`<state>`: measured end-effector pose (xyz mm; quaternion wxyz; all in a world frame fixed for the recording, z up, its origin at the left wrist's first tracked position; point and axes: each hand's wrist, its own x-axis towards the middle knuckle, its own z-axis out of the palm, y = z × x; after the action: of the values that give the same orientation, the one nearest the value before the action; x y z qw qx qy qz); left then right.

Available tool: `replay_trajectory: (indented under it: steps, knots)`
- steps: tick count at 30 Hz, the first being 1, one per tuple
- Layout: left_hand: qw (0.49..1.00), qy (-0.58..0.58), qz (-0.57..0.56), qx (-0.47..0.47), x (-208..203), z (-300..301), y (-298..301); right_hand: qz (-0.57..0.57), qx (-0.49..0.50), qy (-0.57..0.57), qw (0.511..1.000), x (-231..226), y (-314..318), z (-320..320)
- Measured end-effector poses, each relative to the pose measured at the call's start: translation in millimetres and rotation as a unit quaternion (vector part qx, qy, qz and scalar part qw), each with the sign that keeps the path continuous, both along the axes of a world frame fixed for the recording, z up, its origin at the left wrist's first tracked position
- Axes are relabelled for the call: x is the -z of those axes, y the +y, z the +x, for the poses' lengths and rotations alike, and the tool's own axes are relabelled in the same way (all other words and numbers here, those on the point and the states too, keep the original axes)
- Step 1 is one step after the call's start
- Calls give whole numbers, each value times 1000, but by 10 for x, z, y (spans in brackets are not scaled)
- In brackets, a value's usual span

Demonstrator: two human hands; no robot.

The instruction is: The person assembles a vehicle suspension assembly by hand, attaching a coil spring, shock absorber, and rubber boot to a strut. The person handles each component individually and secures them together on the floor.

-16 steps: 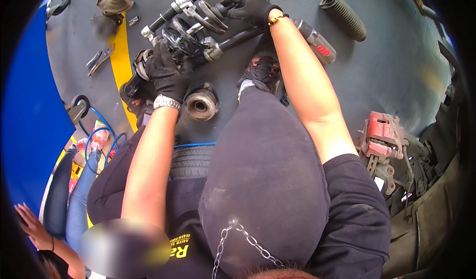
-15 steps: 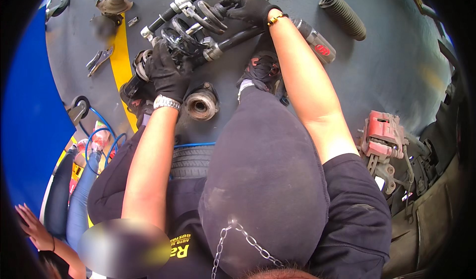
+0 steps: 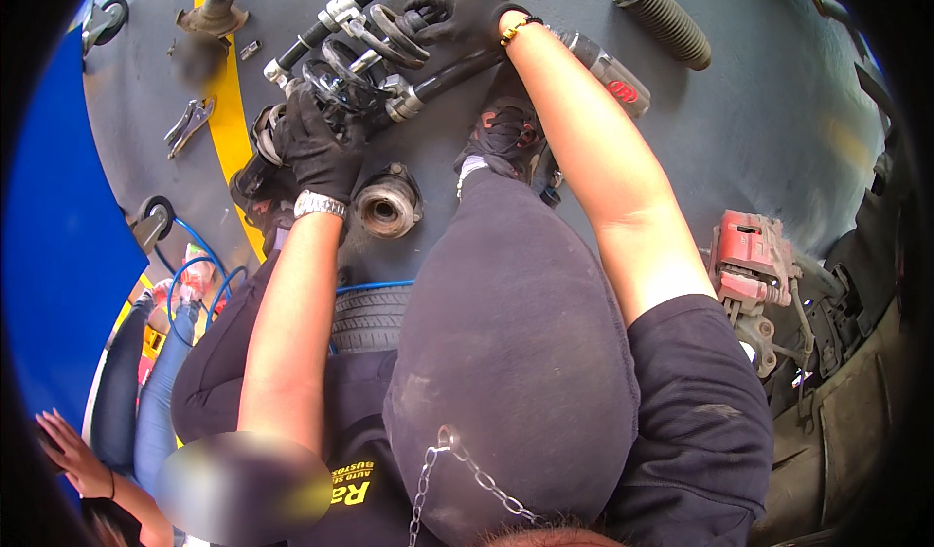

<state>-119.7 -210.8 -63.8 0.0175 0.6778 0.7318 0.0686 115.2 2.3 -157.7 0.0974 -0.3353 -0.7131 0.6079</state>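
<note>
A dark coil spring [image 3: 388, 41] lies on the floor in front of me, clamped between the two long threaded bars of a spring compressor [image 3: 336, 17]. My left hand [image 3: 319, 148], in a black glove, is wrapped round the near-left end of the spring, beside a strut body [image 3: 258, 173]. Also gloved in black, my right hand [image 3: 459, 30] has its fingers curled on the spring's far-right end. Part of the grip of both hands is hidden by the gloves and coils. A round rubber-and-metal strut mount [image 3: 387, 202] sits just right of my left wrist.
An impact wrench [image 3: 608, 70] lies beyond my right forearm, near a ribbed dust boot [image 3: 664, 22]. Locking pliers [image 3: 190, 124] rest left, by a yellow floor stripe [image 3: 226, 90]. A red brake caliper [image 3: 751, 255] hangs at right. Another person's hand [image 3: 76, 453] shows lower left.
The whole view has shifted slightly, so the floor things sit a little farther left and up. Both my hands stay on the spring.
</note>
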Motion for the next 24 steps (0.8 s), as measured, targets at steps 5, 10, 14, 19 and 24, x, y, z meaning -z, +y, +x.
replay_trajectory:
  steps: [5,10,14,19,24]
  knots:
    - [1000,-4,8,1,26,-13,-12,-24,4,-47,999,39,-18,-12]
    - [1000,-5,-3,-13,49,-21,-27,-40,-9,-61,997,-11,9,-26]
    - [1000,-15,-1,-9,41,-13,-3,-13,-3,-2,1000,67,-51,-65]
    - [1000,-20,-7,-11,11,-41,-32,-64,-59,-86,992,-231,128,23]
    - [999,-50,8,-7,-122,1,56,-219,-8,24,975,-940,601,716]
